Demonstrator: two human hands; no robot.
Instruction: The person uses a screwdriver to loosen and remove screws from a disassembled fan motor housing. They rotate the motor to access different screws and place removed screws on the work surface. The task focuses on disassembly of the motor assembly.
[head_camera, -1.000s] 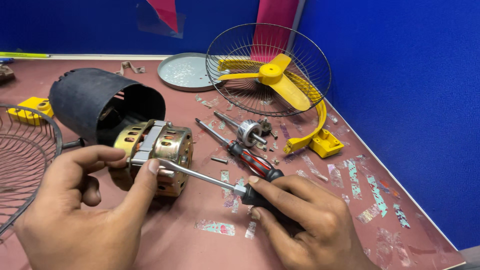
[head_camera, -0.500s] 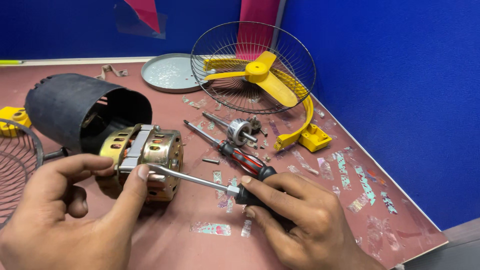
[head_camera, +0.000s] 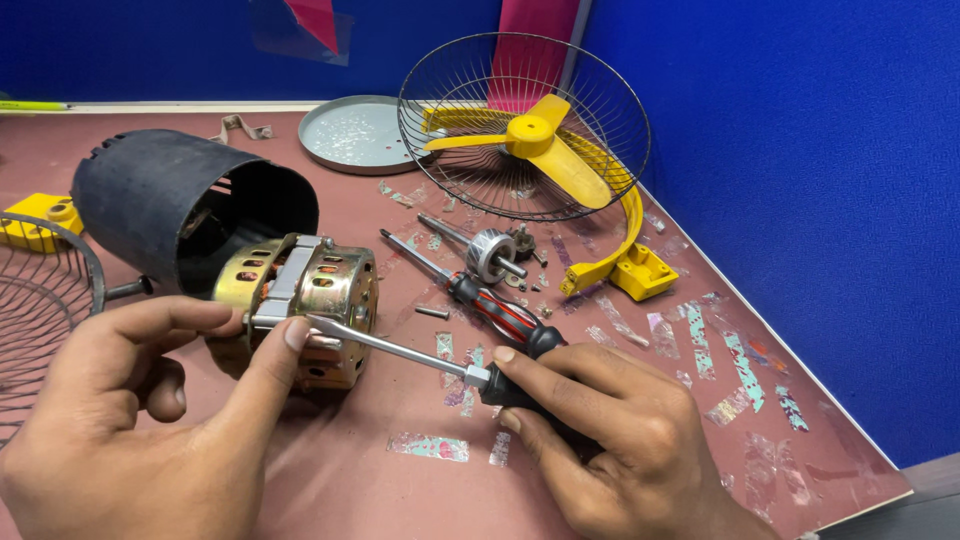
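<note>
A brass-coloured fan motor (head_camera: 310, 300) lies on its side on the reddish table, just in front of a black cylindrical housing (head_camera: 170, 205). My left hand (head_camera: 150, 420) pinches the motor's near edge between thumb and forefinger. In my right hand (head_camera: 620, 440) is a screwdriver (head_camera: 400, 352) with a black handle; its flat tip touches the motor beside my left thumb. A second screwdriver with a red and black handle (head_camera: 480, 300) rests on the table beyond my right hand.
A wire fan guard (head_camera: 600, 90) with a yellow blade (head_camera: 535, 140) and a yellow bracket (head_camera: 640, 270) stands at the back right. Also here are a round grey plate (head_camera: 355, 135), a rotor shaft (head_camera: 490, 252), loose screws, another wire guard (head_camera: 40, 320) at left and blue walls.
The view has shifted slightly. Both hands stay at the motor, with the screwdriver tip still against its edge.
</note>
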